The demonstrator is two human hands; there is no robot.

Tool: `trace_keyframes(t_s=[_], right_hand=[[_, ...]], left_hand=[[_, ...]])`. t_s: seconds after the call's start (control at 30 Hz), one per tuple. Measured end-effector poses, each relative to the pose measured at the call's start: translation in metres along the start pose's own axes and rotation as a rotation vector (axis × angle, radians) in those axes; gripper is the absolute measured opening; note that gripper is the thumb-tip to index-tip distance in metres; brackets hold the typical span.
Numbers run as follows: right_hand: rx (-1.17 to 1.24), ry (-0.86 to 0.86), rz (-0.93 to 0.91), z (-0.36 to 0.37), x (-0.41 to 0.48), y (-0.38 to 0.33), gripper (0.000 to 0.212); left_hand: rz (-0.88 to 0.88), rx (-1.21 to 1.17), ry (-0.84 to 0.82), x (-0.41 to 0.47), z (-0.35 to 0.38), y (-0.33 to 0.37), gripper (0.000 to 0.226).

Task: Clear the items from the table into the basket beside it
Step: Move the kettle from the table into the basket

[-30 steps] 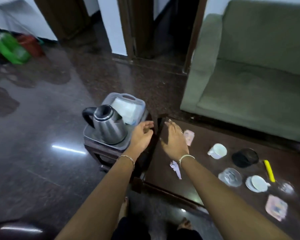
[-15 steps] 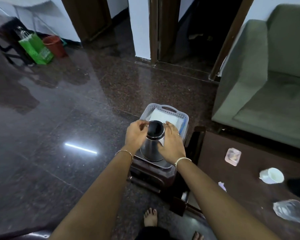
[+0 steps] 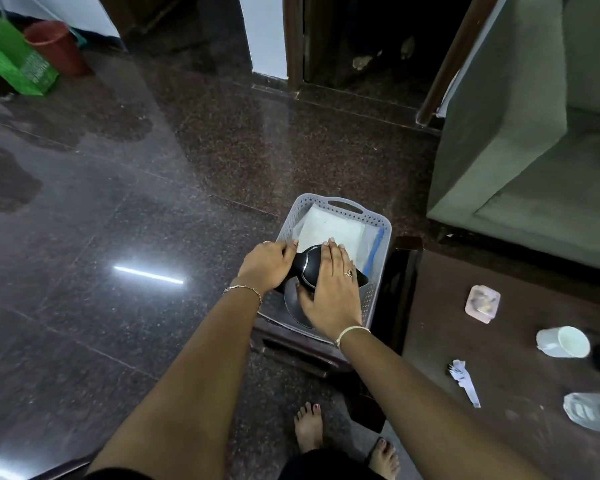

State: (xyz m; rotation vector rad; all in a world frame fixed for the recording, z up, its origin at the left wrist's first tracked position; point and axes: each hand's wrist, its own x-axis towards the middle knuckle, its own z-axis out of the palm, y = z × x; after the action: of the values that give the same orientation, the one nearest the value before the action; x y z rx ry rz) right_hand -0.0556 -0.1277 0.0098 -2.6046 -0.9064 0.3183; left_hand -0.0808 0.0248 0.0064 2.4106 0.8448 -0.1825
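A grey perforated basket (image 3: 378, 225) sits on a low dark stool beside the brown table (image 3: 520, 386). Inside it stands a steel kettle (image 3: 307, 271) with a black lid, in front of a white folded sheet (image 3: 333, 226). My left hand (image 3: 267, 265) grips the kettle's left side by its handle. My right hand (image 3: 329, 292) lies flat over the lid and right side. On the table lie a pink packet (image 3: 483, 303), a white cup (image 3: 563, 341) on its side, a white plastic fork (image 3: 464, 381) and a clear glass dish (image 3: 593, 412).
A green sofa (image 3: 534, 143) stands behind the table at the right. A green bag (image 3: 18, 60) and a red bin (image 3: 54, 46) are on the shiny stone floor at the far left. My bare feet (image 3: 309, 427) are below the stool.
Both hands went from the table edge to the kettle in the basket. The kettle has turned and settled lower, and my view has swung left and down.
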Motion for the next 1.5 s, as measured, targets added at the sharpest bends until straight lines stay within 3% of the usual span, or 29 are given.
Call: trace_keyframes(t_s=[0.43, 0.87, 1.17, 1.5], right_hand=[[-0.042, 0.014, 0.056, 0.003, -0.003, 0.001, 0.088], [0.064, 0.075, 0.111, -0.021, -0.032, 0.025, 0.085], [0.113, 0.226, 0.061, -0.058, -0.058, 0.022, 0.083], [0.095, 0.413, 0.018, -0.123, -0.106, 0.056, 0.08]], left_hand=[[0.027, -0.067, -0.053, 0.021, 0.008, -0.01, 0.055], [0.039, -0.006, 0.176, -0.019, 0.017, 0.037, 0.059], [0.07, -0.079, 0.279, -0.052, -0.011, 0.07, 0.058], [0.119, -0.142, 0.347, -0.108, -0.02, 0.153, 0.053]])
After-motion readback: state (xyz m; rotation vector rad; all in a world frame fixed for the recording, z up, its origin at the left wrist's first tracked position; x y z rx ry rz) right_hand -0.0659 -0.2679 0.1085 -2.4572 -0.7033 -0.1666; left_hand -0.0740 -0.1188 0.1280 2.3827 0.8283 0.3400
